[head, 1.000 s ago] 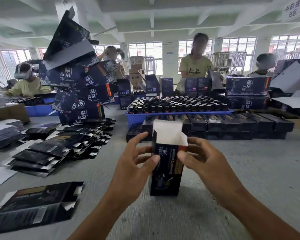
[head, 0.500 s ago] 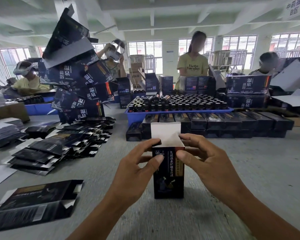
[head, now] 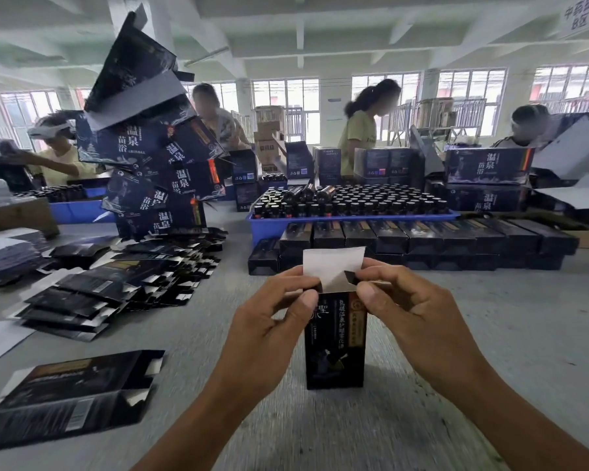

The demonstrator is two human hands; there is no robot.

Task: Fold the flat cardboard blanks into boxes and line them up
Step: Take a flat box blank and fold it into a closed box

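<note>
Our left hand [head: 269, 321] and right hand [head: 412, 311] pinch the top corners of the box [head: 335, 345], which stands upright on the table [head: 490, 334], long axis vertical, white lid flap [head: 332, 266] pointing up, before the row of finished boxes [head: 422, 239].

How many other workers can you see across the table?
4: one far left, one behind the leaning carton stack, one standing in the middle, one far right. Others may be hidden.

Both forearms reach in from below, converging. Left hand [head: 269, 321] curls, thumb and forefinger pinched together at its upper right. Right hand [head: 412, 311] mirrors it, thumb pressed to forefinger, the two pinches close but apart.
</note>
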